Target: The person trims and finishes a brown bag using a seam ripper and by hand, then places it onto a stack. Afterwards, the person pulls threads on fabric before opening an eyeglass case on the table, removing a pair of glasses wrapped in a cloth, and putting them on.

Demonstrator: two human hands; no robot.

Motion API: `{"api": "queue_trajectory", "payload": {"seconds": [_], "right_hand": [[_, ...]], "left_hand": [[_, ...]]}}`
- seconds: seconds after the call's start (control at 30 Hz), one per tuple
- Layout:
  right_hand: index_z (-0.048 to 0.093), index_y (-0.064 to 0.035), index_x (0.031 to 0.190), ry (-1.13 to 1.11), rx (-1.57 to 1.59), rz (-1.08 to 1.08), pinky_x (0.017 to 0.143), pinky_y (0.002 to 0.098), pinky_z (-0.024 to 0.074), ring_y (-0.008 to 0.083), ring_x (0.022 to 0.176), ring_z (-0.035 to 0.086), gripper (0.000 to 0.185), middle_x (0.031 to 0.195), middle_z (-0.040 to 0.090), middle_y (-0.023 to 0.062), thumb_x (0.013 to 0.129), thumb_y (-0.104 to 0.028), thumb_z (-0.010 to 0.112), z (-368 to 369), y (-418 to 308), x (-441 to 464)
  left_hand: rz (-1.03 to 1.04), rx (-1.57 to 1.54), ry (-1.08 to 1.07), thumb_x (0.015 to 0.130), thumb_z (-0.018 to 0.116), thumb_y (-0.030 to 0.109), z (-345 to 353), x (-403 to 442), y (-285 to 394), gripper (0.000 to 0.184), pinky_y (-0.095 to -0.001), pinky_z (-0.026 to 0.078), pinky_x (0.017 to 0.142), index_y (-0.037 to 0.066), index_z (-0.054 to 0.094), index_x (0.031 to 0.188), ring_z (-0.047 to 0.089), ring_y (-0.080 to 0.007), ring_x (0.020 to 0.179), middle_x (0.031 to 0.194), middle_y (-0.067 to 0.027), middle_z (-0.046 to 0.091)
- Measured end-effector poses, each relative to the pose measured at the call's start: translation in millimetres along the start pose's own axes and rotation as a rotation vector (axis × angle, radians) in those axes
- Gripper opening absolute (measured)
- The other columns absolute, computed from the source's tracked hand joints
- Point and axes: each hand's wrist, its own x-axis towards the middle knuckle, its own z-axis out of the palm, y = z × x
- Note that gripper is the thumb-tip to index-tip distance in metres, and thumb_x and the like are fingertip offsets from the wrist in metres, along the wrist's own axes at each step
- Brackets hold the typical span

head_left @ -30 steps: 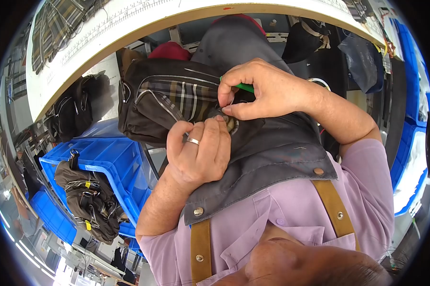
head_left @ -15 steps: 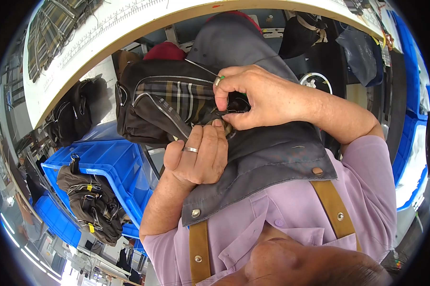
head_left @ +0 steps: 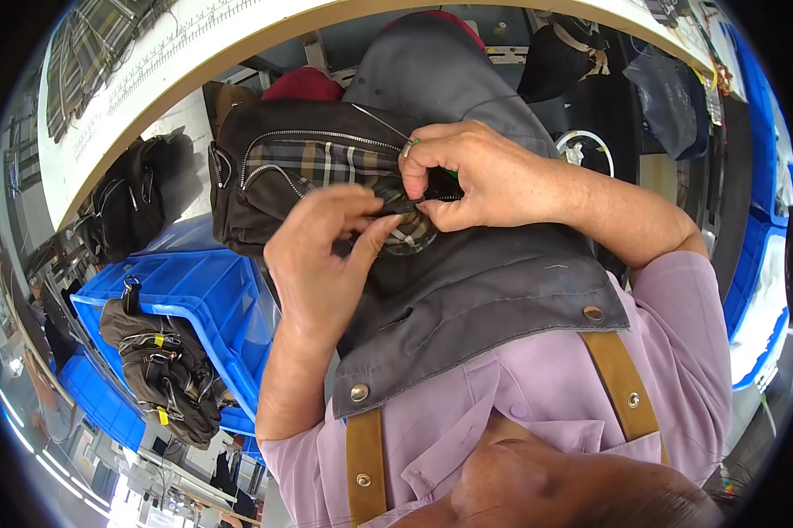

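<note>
We see a dark brown bag [head_left: 247,216] with a plaid panel [head_left: 313,158], lying across our lap [head_left: 431,70], its long axis running left to right. Its dark opening [head_left: 440,187], edged with zip teeth, is at the bag's right end, close beside our right hand [head_left: 502,180], which comes in from the right with its fingers pointing left. That hand is nearly closed: thumb and forefinger pinch dark cloth at the left edge of the opening. It also carries a slim tool with a green part, whose thin metal shaft [head_left: 379,121] slants out above the bag toward the far left, away from the pinched cloth. Our left hand [head_left: 317,246] reaches in from the near left, over the bag, its thumb and fingers narrowly parted and pointing right, toward that same cloth. It is blurred; we cannot tell whether its fingertips touch the fabric or hold a thread. So the pinched edge lies between our hands, with the right one nearer, already on it, and the left just beside it. Past the bag, on the far left, curves a white bench [head_left: 141,106] marked with a ruler scale; a blue crate [head_left: 229,299] stands on the near left.
</note>
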Motion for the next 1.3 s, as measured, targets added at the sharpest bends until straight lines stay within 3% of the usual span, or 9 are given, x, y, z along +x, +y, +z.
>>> {"api": "queue_trajectory", "payload": {"seconds": [0.03, 0.07, 0.17, 0.2, 0.33, 0.5, 0.63, 0.93, 1.3], "right_hand": [[0.066, -0.0011, 0.088, 0.004, -0.008, -0.010, 0.074, 0.0390, 0.0529, 0.0285, 0.085, 0.066, 0.020, 0.089, 0.065, 0.0124, 0.074, -0.011, 0.076, 1, 0, 0], [0.066, -0.0013, 0.088, 0.009, -0.017, -0.020, 0.073, 0.0389, 0.0529, 0.0284, 0.085, 0.066, 0.019, 0.089, 0.065, 0.0123, 0.074, -0.011, 0.075, 2, 1, 0], [0.066, -0.0018, 0.088, 0.049, 0.011, -0.095, 0.072, 0.0381, 0.0526, 0.0270, 0.084, 0.066, 0.017, 0.087, 0.065, 0.0112, 0.074, -0.008, 0.074, 4, 8, -3], [0.066, -0.0018, 0.088, 0.043, 0.032, -0.082, 0.072, 0.0377, 0.0527, 0.0264, 0.083, 0.066, 0.016, 0.087, 0.065, 0.0107, 0.075, -0.008, 0.074, 3, 9, -4], [0.065, -0.0022, 0.087, 0.044, 0.008, -0.098, 0.070, 0.0360, 0.0528, 0.0241, 0.082, 0.066, 0.014, 0.086, 0.064, 0.0087, 0.075, -0.006, 0.073, 3, 7, -7], [0.064, -0.0079, 0.089, 0.102, -0.198, -0.079, 0.086, 0.0371, 0.0481, 0.0219, 0.081, 0.066, 0.020, 0.088, 0.063, 0.0045, 0.075, -0.010, 0.077, 8, 1, -13], [0.065, -0.0095, 0.089, 0.093, -0.313, -0.106, 0.086, 0.0373, 0.0469, 0.0217, 0.073, 0.065, 0.021, 0.081, 0.063, 0.0018, 0.074, -0.013, 0.079, 11, 3, -13], [0.066, -0.0072, 0.086, 0.151, -0.172, -0.188, 0.079, 0.0392, 0.0516, 0.0241, 0.075, 0.066, 0.014, 0.076, 0.065, 0.0045, 0.076, -0.009, 0.075, 18, 7, -12], [0.065, -0.0079, 0.087, 0.218, -0.101, -0.283, 0.078, 0.0382, 0.0513, 0.0232, 0.074, 0.065, 0.016, 0.077, 0.064, 0.0026, 0.075, -0.007, 0.076, 18, 12, -14]], "left_hand": [[-0.100, -0.059, -0.015, 0.073, 0.083, 0.003, -1, 6, 1, 0.023, -0.0229, 0.046, 0.062, 0.005, 0.076, 0.094, 0.066, -0.0142, 0.071, 0.105, -0.0069, 0.072], [-0.162, -0.073, -0.079, 0.076, 0.082, 0.008, -1, 10, 3, 0.021, -0.0271, 0.046, 0.073, 0.009, 0.077, 0.096, 0.066, -0.0167, 0.078, 0.109, -0.0068, 0.071], [0.089, 0.233, -0.156, 0.079, 0.080, 0.015, -5, 17, -8, 0.019, -0.0345, 0.039, 0.091, 0.011, 0.077, 0.097, 0.065, -0.0189, 0.087, 0.108, -0.0054, 0.071], [0.033, 0.203, -0.185, 0.080, 0.078, 0.019, -3, 17, -7, 0.019, -0.0387, 0.030, 0.100, 0.011, 0.077, 0.097, 0.063, -0.0189, 0.093, 0.102, -0.0035, 0.073], [-0.066, 0.110, -0.278, 0.080, 0.078, 0.019, 0, 15, -15, 0.017, -0.0399, 0.031, 0.098, 0.012, 0.077, 0.095, 0.063, -0.0158, 0.080, 0.083, -0.0022, 0.072], [-0.005, 0.054, -0.189, 0.076, 0.079, 0.013, 3, 14, -15, 0.017, -0.0353, 0.037, 0.094, 0.009, 0.076, 0.092, 0.064, -0.0178, 0.075, 0.079, -0.0035, 0.070], [0.040, 0.021, -0.083, 0.073, 0.080, 0.008, 10, 9, -16, 0.016, -0.0337, 0.042, 0.087, 0.008, 0.074, 0.087, 0.065, -0.0202, 0.073, 0.077, -0.0045, 0.070], [0.007, 0.037, -0.072, 0.072, 0.080, 0.007, 10, 6, -10, 0.017, -0.0340, 0.044, 0.087, 0.007, 0.074, 0.088, 0.065, -0.0217, 0.077, 0.082, -0.0049, 0.071], [0.133, 0.057, 0.006, 0.070, 0.080, 0.002, 16, -3, -12, 0.023, -0.0344, 0.045, 0.085, 0.007, 0.075, 0.091, 0.064, -0.0222, 0.082, 0.089, -0.0041, 0.070]]}}
